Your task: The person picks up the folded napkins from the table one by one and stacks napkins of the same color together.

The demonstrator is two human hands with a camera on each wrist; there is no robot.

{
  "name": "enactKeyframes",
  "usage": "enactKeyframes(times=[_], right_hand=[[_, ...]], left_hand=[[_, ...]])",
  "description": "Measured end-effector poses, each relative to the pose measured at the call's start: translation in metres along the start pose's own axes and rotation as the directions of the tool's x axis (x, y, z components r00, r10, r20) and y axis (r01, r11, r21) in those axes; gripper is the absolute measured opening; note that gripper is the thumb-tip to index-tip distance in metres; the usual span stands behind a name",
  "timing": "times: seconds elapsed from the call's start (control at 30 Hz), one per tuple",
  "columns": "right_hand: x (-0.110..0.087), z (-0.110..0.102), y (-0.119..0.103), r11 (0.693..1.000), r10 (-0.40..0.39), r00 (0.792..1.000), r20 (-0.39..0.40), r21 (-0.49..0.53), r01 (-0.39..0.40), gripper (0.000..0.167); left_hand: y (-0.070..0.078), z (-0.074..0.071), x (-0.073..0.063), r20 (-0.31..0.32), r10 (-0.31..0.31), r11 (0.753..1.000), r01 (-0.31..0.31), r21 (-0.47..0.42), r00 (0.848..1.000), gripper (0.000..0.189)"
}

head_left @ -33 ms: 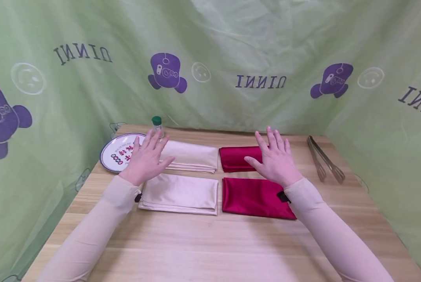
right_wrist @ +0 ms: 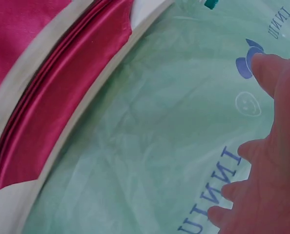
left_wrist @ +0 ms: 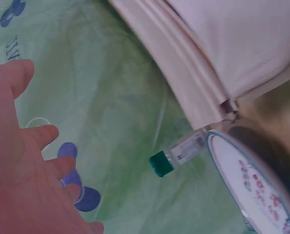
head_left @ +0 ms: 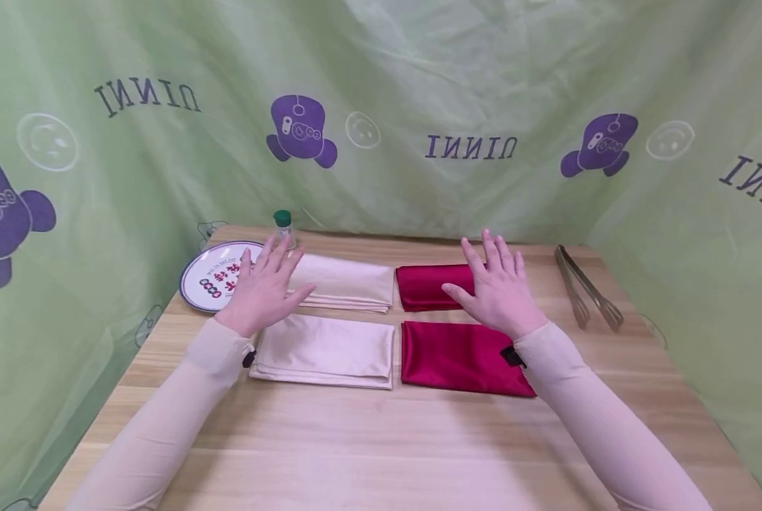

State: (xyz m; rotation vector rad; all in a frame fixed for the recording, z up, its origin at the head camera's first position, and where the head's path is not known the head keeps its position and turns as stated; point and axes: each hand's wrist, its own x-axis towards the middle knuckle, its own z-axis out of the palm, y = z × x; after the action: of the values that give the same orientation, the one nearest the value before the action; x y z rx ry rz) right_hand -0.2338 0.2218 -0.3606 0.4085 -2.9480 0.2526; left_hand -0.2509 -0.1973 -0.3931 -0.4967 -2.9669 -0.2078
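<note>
My left hand (head_left: 262, 287) is held above the table with fingers spread and nothing in it. It hovers between the white plate (head_left: 201, 284) with red print and two folded cream cloths, the far cloth (head_left: 349, 282) and the near cloth (head_left: 330, 351). My right hand (head_left: 499, 291), also spread and holding nothing, is over two folded dark red cloths. It partly covers the far red cloth (head_left: 426, 287); the near red cloth (head_left: 457, 358) lies partly behind the wrist. In the left wrist view, a clear bottle with a green cap (left_wrist: 162, 163) stands by the plate.
Metal tongs (head_left: 588, 291) lie at the right of the wooden table (head_left: 355, 447), their tips toward me. A green printed curtain (head_left: 381, 64) hangs behind the table and along both sides.
</note>
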Motion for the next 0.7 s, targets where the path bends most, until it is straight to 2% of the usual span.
enactKeyframes(times=[0.13, 0.23, 0.3, 0.4, 0.53, 0.6, 0.7], right_hand=[[-0.006, 0.000, 0.009, 0.997, 0.002, 1.000, 0.018, 0.082, -0.003, 0.092], [-0.017, -0.003, 0.023, 0.981, 0.019, 0.998, 0.061, 0.192, -0.031, 0.091], [-0.026, -0.005, 0.035, 0.964, 0.034, 0.995, 0.097, 0.261, -0.058, 0.090], [-0.042, -0.005, 0.052, 0.943, 0.053, 0.989, 0.138, 0.319, -0.095, 0.088], [-0.064, 0.004, 0.071, 0.936, 0.077, 0.981, 0.178, 0.327, -0.133, 0.084], [-0.074, 0.010, 0.078, 0.932, 0.096, 0.972, 0.215, 0.324, -0.164, 0.084], [-0.088, 0.019, 0.086, 0.917, 0.122, 0.952, 0.280, 0.336, -0.216, 0.085]], left_hand=[[0.005, 0.004, -0.004, -0.006, -0.006, 0.997, 0.006, -0.083, 1.000, 0.078], [0.021, 0.009, -0.009, -0.023, 0.022, 0.979, -0.026, -0.202, 1.000, 0.072], [0.040, 0.012, -0.012, -0.025, 0.059, 0.958, -0.064, -0.279, 0.998, 0.069], [0.075, 0.019, -0.018, -0.008, 0.115, 0.914, -0.109, -0.391, 0.993, 0.065], [0.122, 0.030, -0.021, 0.063, 0.165, 0.849, -0.109, -0.517, 0.984, 0.064], [0.141, 0.038, -0.021, 0.092, 0.190, 0.838, -0.112, -0.535, 0.977, 0.062], [0.161, 0.051, -0.019, 0.119, 0.214, 0.848, -0.124, -0.515, 0.970, 0.058]])
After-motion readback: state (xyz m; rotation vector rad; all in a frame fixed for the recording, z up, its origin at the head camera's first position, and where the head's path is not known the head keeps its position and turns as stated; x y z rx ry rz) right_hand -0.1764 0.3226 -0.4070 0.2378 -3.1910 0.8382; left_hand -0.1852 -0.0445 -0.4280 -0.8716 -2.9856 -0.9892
